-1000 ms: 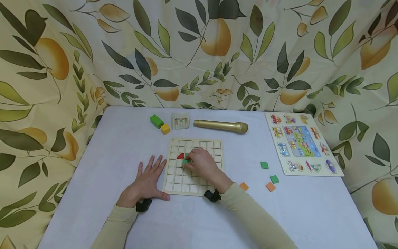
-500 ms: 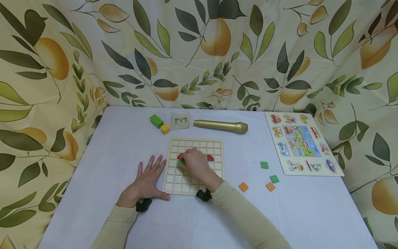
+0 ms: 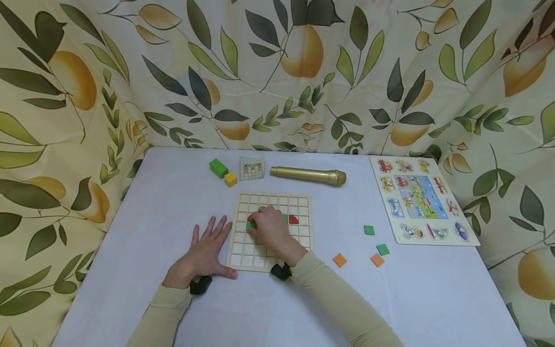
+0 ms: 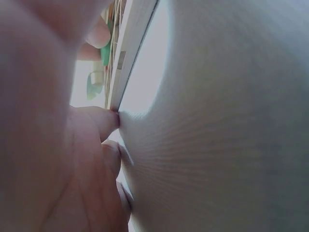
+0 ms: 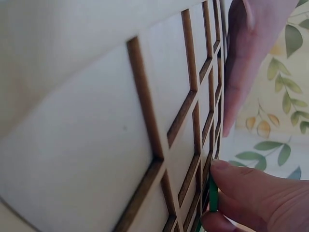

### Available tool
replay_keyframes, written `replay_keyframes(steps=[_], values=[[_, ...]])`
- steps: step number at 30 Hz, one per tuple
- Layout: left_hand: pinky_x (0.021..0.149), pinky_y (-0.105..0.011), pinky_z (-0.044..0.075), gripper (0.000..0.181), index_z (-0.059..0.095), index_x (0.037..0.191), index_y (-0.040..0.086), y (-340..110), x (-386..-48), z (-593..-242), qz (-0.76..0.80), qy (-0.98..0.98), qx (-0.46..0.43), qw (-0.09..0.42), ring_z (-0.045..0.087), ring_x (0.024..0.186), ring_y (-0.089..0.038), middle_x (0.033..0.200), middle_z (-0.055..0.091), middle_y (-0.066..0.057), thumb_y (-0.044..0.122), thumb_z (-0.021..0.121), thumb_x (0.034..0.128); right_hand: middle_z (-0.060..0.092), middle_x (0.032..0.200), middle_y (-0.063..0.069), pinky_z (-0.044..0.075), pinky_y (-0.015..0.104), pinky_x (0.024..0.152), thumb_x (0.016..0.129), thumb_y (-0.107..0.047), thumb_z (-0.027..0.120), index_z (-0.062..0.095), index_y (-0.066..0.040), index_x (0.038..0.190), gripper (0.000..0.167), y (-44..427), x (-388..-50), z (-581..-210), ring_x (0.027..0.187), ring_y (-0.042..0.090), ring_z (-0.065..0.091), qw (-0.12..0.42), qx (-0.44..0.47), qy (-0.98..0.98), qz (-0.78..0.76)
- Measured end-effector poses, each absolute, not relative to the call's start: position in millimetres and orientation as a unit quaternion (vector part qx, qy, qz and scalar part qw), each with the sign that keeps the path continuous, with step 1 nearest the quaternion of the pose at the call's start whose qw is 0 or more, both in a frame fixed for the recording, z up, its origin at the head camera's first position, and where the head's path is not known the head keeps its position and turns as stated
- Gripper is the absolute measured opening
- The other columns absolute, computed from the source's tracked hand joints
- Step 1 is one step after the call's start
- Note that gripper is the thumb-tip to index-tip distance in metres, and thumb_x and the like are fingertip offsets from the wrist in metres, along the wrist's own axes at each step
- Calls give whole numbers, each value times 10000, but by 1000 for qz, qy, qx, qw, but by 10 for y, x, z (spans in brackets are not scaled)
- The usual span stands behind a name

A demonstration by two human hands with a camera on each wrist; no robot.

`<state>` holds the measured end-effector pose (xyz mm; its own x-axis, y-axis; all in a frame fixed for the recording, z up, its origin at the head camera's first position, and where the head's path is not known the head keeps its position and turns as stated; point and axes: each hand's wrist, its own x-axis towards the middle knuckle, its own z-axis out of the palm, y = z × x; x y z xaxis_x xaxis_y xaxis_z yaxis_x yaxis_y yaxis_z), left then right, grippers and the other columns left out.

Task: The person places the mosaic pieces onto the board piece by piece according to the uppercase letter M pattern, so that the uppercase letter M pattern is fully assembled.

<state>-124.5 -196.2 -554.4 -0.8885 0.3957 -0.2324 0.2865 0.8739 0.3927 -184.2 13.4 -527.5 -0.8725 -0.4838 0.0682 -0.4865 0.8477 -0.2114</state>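
Shifted leftward, the right hand point(image 3: 273, 231) pinches a green tile point(image 5: 213, 196) (the left hand point(image 3: 205, 254) lies spread); tilting could snag it on the grid board point(image 3: 240, 248).

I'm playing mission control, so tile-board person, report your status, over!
Right grip pinching green tile at grid board. Left grip spread at board's left edge. No obstacle seen; Right grip hides part of board.

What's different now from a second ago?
The right hand moved a little left over the grid board, carrying the green square tile it pinches the same way and uncovering the red quarter-circle piece. The hand hasn't let go. The left hand stayed spread beside the board, and the gold microphone stayed put.
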Motion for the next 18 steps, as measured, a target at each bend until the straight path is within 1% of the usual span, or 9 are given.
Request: replay_keyframes(steps=[5,10,12,18], values=[[1056,-680,-62,1373,184,1566,79,-1954,-1242,-5536,179,955,178,152,-76,1459,-361,1625,59,-111,776,769,537,619,837,-15,483,343,619,813,-357,801,749,-142,938,253,150,-1830,-5278,790,190,568,7,253,-960,123],[1054,-684,-59,1369,199,1559,59,-1938,-1241,-5528,188,954,181,147,-60,1458,-376,1621,76,-133,747,793,535,647,920,3,495,365,704,845,-356,774,744,-133,987,266,259,-1808,-5257,873,204,581,-2,244,-957,159],[1058,-679,-60,1369,191,1562,67,-1931,-1239,-5523,185,955,178,151,-69,1458,-370,1623,64,-125,751,787,537,651,930,6,493,360,718,860,-347,759,743,-121,993,263,339,-1799,-5239,890,209,584,-1,241,-955,175],[1056,-677,-72,1364,202,1559,62,-1921,-1228,-5516,195,953,170,155,-73,1456,-376,1622,64,-128,718,812,531,667,934,30,473,355,685,872,-289,755,742,-85,1000,241,698,-1791,-5160,861,226,579,23,226,-951,209]])
